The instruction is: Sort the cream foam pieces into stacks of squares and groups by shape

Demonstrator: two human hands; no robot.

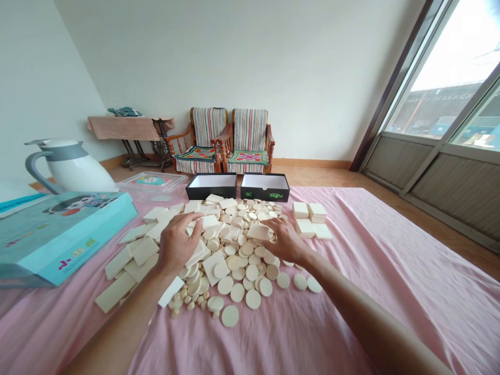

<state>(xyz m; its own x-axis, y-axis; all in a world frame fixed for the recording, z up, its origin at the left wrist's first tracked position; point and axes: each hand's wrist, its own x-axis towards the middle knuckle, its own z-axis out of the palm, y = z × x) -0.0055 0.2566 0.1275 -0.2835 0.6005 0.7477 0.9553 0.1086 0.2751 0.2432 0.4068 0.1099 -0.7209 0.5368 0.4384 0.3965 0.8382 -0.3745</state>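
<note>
Two palms down: you are resting your open left hand (176,244) and right hand (285,239) on the heap of cream squares and discs (234,260) (no grip showing).

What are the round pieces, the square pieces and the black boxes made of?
The round discs and square tiles look like one pale, matte material, perhaps wood or dense foam; their plain cream surfaces leave it open. The black boxes look like cardboard: thin walls, white insides, smooth printed outsides.
</note>
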